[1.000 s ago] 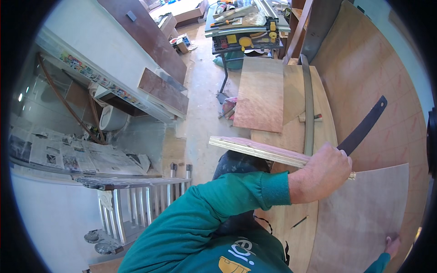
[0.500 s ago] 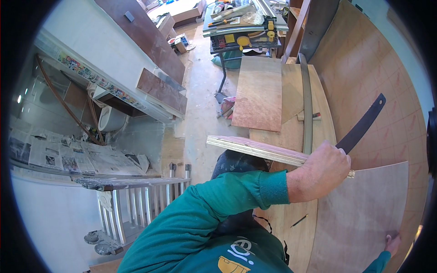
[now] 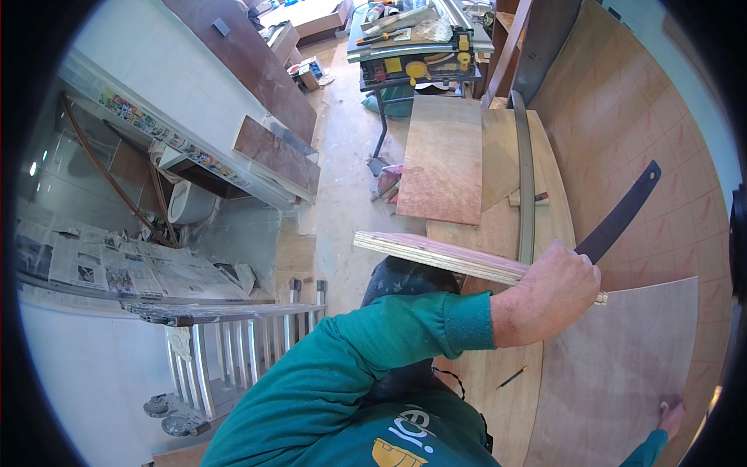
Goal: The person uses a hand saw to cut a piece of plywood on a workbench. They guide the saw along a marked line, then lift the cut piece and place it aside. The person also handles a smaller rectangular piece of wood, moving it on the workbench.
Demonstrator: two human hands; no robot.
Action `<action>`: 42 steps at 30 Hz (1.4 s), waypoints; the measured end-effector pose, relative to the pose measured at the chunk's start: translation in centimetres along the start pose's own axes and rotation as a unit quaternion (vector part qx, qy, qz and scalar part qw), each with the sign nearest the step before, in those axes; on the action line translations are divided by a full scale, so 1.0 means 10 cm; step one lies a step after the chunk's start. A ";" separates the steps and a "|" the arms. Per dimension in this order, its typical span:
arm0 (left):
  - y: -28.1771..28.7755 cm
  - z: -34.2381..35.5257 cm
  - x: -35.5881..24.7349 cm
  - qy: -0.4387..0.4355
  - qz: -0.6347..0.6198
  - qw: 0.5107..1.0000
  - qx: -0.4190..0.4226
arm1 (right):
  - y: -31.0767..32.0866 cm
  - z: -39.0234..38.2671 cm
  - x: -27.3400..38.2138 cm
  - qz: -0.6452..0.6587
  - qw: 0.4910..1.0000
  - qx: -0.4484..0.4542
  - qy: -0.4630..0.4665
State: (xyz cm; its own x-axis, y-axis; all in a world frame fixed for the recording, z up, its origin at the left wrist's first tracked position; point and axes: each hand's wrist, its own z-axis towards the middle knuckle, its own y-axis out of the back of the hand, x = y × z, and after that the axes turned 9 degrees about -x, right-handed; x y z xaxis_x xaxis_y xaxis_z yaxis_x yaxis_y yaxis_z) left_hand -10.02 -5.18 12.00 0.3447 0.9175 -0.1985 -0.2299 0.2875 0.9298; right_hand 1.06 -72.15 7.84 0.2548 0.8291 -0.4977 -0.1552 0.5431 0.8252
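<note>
My left hand (image 3: 556,288), at the end of the green sleeve crossing my body, is closed around layered plywood boards (image 3: 436,253) and a dark hand saw (image 3: 622,210), whose blade sticks up to the right; its handle is hidden. At lower right, my right hand (image 3: 671,414) grips the edge of a large thin plywood sheet (image 3: 611,358). A pencil (image 3: 512,377) lies on the pale wooden panel (image 3: 490,420) beside that sheet.
Ahead stand a cluttered saw table (image 3: 420,54), plywood boards (image 3: 440,159) and a long strip (image 3: 526,179). A large brown panel (image 3: 622,117) lines the right. A metal ladder (image 3: 226,358) is at lower left, beside newspaper (image 3: 117,265) and a doorway with a toilet (image 3: 191,202).
</note>
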 end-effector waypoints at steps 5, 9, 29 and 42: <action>-0.01 -0.01 0.01 -0.005 -0.002 1.000 -0.001 | -0.23 0.05 -0.21 0.023 0.999 -0.037 0.026; 0.00 -0.01 0.01 0.001 -0.005 1.000 -0.002 | -0.08 0.09 -0.08 0.046 0.999 0.027 -0.003; 0.00 -0.01 0.02 0.001 0.000 1.000 0.004 | 0.24 0.05 0.15 0.004 0.998 0.053 -0.023; -0.01 0.00 0.02 0.006 -0.008 1.000 0.003 | 0.08 0.08 0.09 0.020 0.999 0.028 -0.035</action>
State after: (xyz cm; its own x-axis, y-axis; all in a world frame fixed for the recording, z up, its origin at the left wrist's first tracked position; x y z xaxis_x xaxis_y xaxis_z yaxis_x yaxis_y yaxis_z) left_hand -9.93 -4.98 11.85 0.3380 0.9157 -0.2172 -0.2180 0.3007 0.9285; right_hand 1.96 -71.02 8.30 0.3150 0.8377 -0.4461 -0.1130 0.4998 0.8587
